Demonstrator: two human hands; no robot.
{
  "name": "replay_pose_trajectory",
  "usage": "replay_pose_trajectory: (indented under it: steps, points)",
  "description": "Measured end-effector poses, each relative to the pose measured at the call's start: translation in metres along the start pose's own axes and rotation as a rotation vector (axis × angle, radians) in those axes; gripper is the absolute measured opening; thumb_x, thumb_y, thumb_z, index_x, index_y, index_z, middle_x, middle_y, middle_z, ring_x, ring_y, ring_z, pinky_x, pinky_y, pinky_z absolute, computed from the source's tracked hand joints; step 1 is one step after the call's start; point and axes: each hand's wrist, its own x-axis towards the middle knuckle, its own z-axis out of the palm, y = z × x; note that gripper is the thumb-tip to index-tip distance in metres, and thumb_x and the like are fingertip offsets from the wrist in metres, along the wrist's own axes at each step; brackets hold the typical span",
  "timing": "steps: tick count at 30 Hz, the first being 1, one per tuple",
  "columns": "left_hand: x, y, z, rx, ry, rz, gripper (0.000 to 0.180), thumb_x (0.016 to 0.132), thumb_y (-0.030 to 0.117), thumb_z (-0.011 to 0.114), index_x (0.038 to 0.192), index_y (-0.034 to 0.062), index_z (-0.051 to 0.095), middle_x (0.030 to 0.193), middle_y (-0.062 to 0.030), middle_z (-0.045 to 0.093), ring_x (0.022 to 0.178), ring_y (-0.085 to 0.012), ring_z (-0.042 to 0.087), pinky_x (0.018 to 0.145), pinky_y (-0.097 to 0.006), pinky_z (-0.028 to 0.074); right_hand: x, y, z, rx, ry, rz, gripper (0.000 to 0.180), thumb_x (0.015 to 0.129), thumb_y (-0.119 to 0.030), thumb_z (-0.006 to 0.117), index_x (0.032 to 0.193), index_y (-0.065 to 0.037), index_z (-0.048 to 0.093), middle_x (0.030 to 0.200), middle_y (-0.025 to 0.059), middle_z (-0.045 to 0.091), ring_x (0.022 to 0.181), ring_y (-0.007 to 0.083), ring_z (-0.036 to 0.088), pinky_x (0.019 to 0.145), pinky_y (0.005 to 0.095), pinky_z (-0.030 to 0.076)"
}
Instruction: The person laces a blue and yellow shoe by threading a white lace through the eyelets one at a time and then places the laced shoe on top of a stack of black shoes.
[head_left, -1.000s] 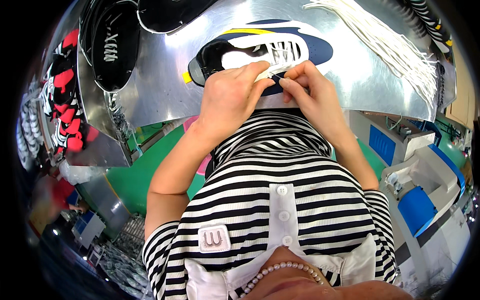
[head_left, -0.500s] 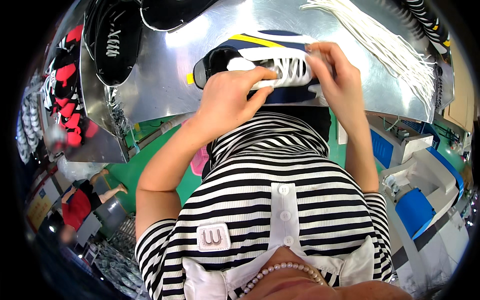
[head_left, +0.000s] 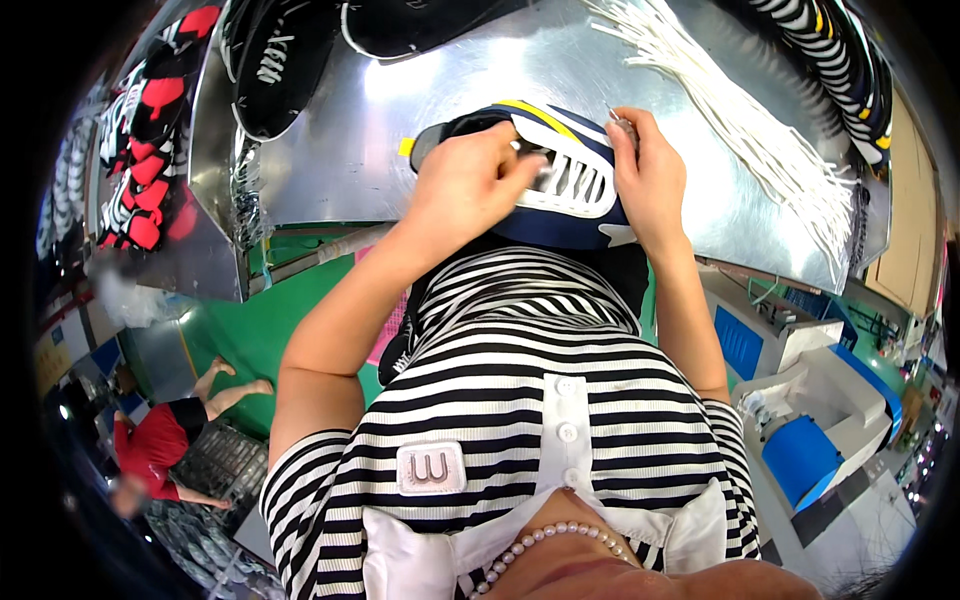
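Observation:
A navy shoe upper (head_left: 560,228) with yellow and white stripes lies at the table's near edge, its yellow tab to the left. White shoelace (head_left: 580,183) crosses its white eyelet panel in several rows. My left hand (head_left: 465,185) is closed over the shoe's opening, fingers curled; the thumb tip is smeared by motion, and what it pinches cannot be made out. Beside the toe end, my right hand (head_left: 648,175) is closed, thumb and forefinger pinching a small metal tool (head_left: 625,128) whose shape is mostly hidden.
A bundle of white laces (head_left: 735,125) lies right on the metal table (head_left: 330,180). Black shoe uppers (head_left: 285,70) sit at the far left, red-and-black ones (head_left: 150,180) beyond them. Striped uppers (head_left: 835,70) are stacked far right. A grey-and-blue machine (head_left: 815,430) stands lower right; another person (head_left: 160,440) is lower left.
The shoe has turned slightly and sits nearer me. My left hand has shifted from the laces toward the opening. My right hand has moved a little left and down, still by the toe.

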Motion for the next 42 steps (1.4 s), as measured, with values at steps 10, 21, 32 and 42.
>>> replay_pose_trajectory:
  steps: [10,21,32,42]
  points:
    - [0.016,-0.038,0.037,0.350,0.588,0.338,0.013,0.060,0.013,0.065,0.061,0.0064,0.054,0.050,-0.0125,0.052,0.047,-0.0320,0.055,0.050,-0.044,0.042,-0.006,0.025,0.021,-0.092,-0.009,-0.126,0.023,0.098,-0.013,0.054,0.117,-0.002,0.060,0.100,0.0163,0.069,0.088,0.0295,0.068,0.080,0.0357,0.052]
    - [-0.094,-0.062,0.029,-0.302,0.698,0.015,0.058,0.085,0.012,0.071,0.133,-0.0041,0.042,0.140,-0.0224,0.042,0.130,-0.0332,0.043,0.103,-0.042,0.043,-0.002,0.008,0.020,-0.111,-0.055,-0.078,0.021,0.098,-0.015,0.053,0.115,-0.005,0.060,0.093,0.0194,0.068,0.085,0.0340,0.067,0.076,0.0399,0.050]
    - [-0.065,-0.013,-0.063,-1.522,0.411,-0.087,0.031,0.091,0.014,0.064,0.117,-0.0009,0.056,0.100,-0.0092,0.065,0.064,-0.0077,0.058,0.050,-0.018,0.041,0.015,-0.048,0.044,0.661,-0.403,0.227,0.015,0.098,-0.012,0.056,0.107,-0.001,0.062,0.077,-0.0026,0.052,0.070,0.0056,0.047,0.064,0.0205,0.040]
    - [0.043,-0.151,-0.112,0.070,0.866,-0.192,0.038,0.086,0.020,0.062,0.119,0.0008,0.060,0.087,-0.0119,0.070,0.079,-0.0297,0.067,0.077,-0.041,0.051,0.027,-0.011,0.021,0.521,-0.318,0.357,0.018,0.097,-0.015,0.057,0.107,-0.001,0.063,0.073,0.0007,0.057,0.065,0.0078,0.051,0.060,0.0233,0.042]
